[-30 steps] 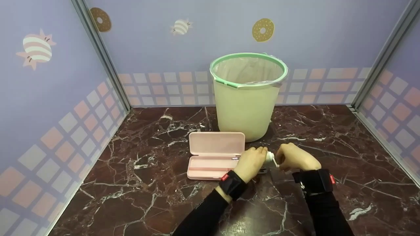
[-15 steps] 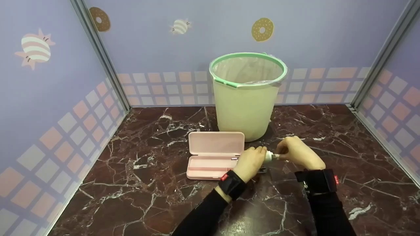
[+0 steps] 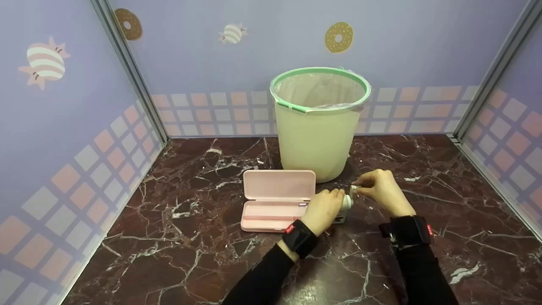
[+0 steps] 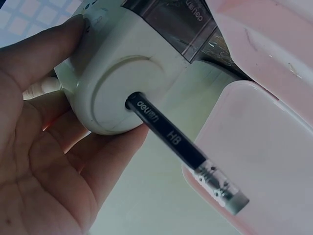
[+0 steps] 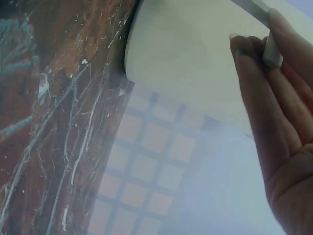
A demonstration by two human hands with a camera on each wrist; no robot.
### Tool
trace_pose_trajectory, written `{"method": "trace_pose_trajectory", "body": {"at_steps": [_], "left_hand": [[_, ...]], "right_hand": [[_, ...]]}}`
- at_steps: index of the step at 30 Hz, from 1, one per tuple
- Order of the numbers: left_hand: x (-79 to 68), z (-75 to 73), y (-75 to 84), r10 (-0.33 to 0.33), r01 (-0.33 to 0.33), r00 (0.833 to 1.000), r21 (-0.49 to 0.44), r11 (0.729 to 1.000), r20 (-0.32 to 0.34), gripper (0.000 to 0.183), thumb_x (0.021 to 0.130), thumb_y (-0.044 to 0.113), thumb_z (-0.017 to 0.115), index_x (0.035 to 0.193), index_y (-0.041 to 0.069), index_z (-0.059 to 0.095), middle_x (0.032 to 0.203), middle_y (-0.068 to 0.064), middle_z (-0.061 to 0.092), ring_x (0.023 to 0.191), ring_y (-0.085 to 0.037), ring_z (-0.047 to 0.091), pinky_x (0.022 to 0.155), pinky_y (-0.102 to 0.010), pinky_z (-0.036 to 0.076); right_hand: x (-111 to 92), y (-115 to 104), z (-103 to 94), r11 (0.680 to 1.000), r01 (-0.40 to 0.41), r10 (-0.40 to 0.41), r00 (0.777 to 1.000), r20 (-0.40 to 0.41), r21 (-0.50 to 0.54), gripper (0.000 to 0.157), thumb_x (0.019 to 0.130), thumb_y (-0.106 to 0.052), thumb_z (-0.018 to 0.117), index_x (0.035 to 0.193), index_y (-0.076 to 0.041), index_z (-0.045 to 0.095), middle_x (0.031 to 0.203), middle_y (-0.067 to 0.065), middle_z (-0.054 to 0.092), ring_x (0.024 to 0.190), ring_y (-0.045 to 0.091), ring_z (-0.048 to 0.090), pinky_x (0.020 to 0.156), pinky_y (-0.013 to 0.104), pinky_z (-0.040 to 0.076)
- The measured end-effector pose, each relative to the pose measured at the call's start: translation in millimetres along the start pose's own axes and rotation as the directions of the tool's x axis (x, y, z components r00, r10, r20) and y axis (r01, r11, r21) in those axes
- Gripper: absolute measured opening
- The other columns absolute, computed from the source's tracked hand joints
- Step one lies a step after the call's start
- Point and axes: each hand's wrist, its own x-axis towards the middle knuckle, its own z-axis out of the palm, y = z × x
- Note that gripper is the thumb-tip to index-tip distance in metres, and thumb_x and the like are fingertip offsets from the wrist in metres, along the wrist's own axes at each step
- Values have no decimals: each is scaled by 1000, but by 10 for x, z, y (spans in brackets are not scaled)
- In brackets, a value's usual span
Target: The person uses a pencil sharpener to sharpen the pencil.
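Note:
My left hand (image 3: 324, 209) grips a white crank pencil sharpener (image 4: 112, 83), fingers and thumb around its body. A dark HB pencil (image 4: 168, 134) sticks out of the sharpener's hole, its eraser end outward; its point is hidden inside. A clear dark shavings drawer (image 4: 181, 24) shows on the sharpener's side. On the crank side, my right hand (image 3: 383, 192) pinches the small white crank handle (image 5: 272, 54) between thumb and fingers, with the crank arm pointing up. Right beside the sharpener lies an opened pink pencil case (image 3: 279, 186), partly covered by my left hand.
A pale green bin (image 3: 317, 140) with a clear liner stands directly behind the pencil case and sharpener. The dark red marble-patterned tabletop (image 3: 182, 254) bears small white specks. Lilac patterned panels (image 3: 203, 63) enclose the back and both sides.
My right hand has swung the crank handle from low, through pointing right, up to the top. The left hand, sharpener and pencil case stay in place.

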Motion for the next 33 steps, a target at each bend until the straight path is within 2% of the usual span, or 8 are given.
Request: {"method": "trace_pose_trajectory", "body": {"at_steps": [4,10,18,20,23,27,33], "left_hand": [[-2,-11,-4,6,-6,1000,4,1000,20,32,92,17,57,123,13,65,112,2,72,84,-12,68,70,-22,57],[0,-5,-8,1,-1,1000,9,1000,13,32,93,18,56,123,14,65,109,4,72,83,-12,68,69,-23,57],[5,-11,-1,-8,8,1000,5,1000,25,33,92,19,58,124,14,65,112,3,72,85,-12,68,69,-23,57],[6,-13,0,-9,9,1000,0,1000,28,34,92,19,58,125,13,65,113,3,72,86,-12,68,70,-23,57],[7,-8,1,-4,4,1000,-11,1000,29,35,92,18,58,125,13,65,115,2,72,87,-13,68,71,-24,57],[3,-4,-4,11,-11,1000,-6,1000,2,34,91,18,60,124,13,66,113,2,72,86,-13,68,71,-23,57],[-20,47,-7,32,-30,996,15,999,-88,30,87,17,65,117,12,68,101,4,72,77,-11,66,64,-22,55]], "right_hand": [[-2,32,-9,1000,-8,7,1000,13,24,14,80,-5,77,93,-1,78,91,18,76,74,18,72,61,17,52],[24,90,16,1000,4,-4,1000,12,19,15,84,-3,74,98,0,77,96,21,75,81,27,73,62,16,51],[79,169,122,999,-33,33,999,-5,12,18,87,-3,70,104,2,75,100,21,74,76,22,70,59,18,50],[90,188,153,999,-39,39,999,-9,-4,18,87,-3,70,104,2,75,101,21,74,78,23,70,61,20,51],[97,215,198,999,-32,32,999,-12,-35,18,88,-3,69,104,3,75,101,21,74,84,30,72,68,32,56],[93,249,243,996,-1,1,1000,-6,-87,16,87,-2,69,100,5,75,99,23,74,90,36,72,75,44,57],[59,324,301,992,44,-38,998,50,-117,10,85,-1,71,91,5,76,89,19,75,82,32,71,75,46,56]]}}
